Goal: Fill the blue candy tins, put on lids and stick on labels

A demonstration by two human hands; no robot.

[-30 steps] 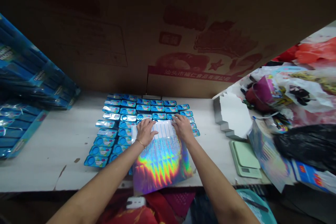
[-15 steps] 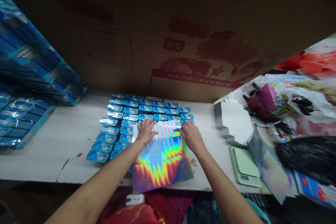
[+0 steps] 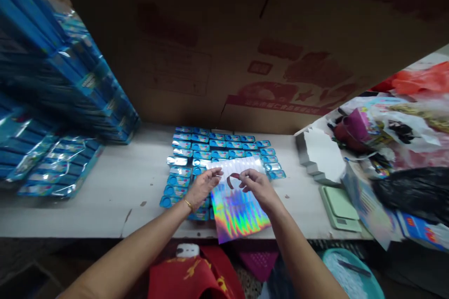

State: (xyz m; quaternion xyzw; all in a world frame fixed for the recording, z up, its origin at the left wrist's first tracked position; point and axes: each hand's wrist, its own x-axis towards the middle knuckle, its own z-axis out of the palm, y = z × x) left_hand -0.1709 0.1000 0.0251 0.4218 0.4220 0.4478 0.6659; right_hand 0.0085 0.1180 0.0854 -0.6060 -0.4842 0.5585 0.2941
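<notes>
The right hand (image 3: 259, 188) pinches one end of a narrow, dark, curled strip (image 3: 228, 181) between thumb and fingertips, above the shiny rainbow holographic sheet (image 3: 240, 222). The left hand (image 3: 201, 189) hovers over the left side of that sheet, its fingers half bent; whether they meet or grip anything, I cannot tell.

The strip looks very light, thin and springy, and may well be sticky on one face; its end is the likely place to take hold. The sheet seems flexible, slick and easily creased, best held flat by its edges.

Rows of small blue plastic packs (image 3: 217, 144) lie beyond and to the left of the sheet, and partly under it, so its bed is likely uneven. A big brown cardboard box (image 3: 182, 70) walls off the space beyond it. Right of it stand a stepped white card stack (image 3: 324, 152) and a pale green scale (image 3: 342, 203); well to its left, a tall stack of blue packs (image 3: 108, 98).
</notes>
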